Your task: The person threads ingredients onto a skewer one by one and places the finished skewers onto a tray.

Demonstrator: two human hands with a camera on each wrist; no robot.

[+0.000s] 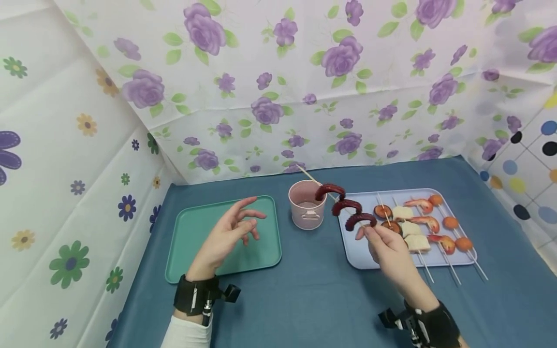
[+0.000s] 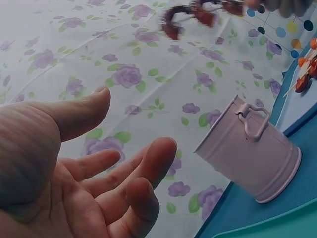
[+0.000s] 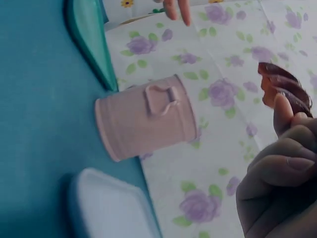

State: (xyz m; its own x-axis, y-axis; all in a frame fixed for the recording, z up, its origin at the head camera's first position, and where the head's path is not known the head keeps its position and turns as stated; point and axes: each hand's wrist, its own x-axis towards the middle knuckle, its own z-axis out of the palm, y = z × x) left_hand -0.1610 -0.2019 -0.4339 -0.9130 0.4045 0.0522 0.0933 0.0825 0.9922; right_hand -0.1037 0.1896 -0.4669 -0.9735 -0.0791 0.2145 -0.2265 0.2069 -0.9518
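Note:
My right hand (image 1: pixel 391 253) pinches the lower end of a skewer (image 1: pixel 338 202) threaded with three dark red sausage pieces. It is raised over the left part of the white tray (image 1: pixel 361 258), its thin tip pointing up and left behind the pink bucket (image 1: pixel 308 215). In the right wrist view the sausages (image 3: pixel 285 87) stand just past my fingertips. My left hand (image 1: pixel 228 234) hovers over the green tray (image 1: pixel 184 246), fingers loosely spread and holding nothing. The left wrist view shows that palm (image 2: pixel 84 198) turned up, left of the bucket (image 2: pixel 252 153).
On the white tray lie several skewers with mushroom slices, white cubes (image 1: pixel 417 243), shrimp (image 1: pixel 426 223) and orange balls (image 1: pixel 463 243); their sticks stick out over the front edge. A blue cloth (image 1: pixel 304 309) covers the table. Flowered sheets (image 1: pixel 243 96) hang behind and at the sides.

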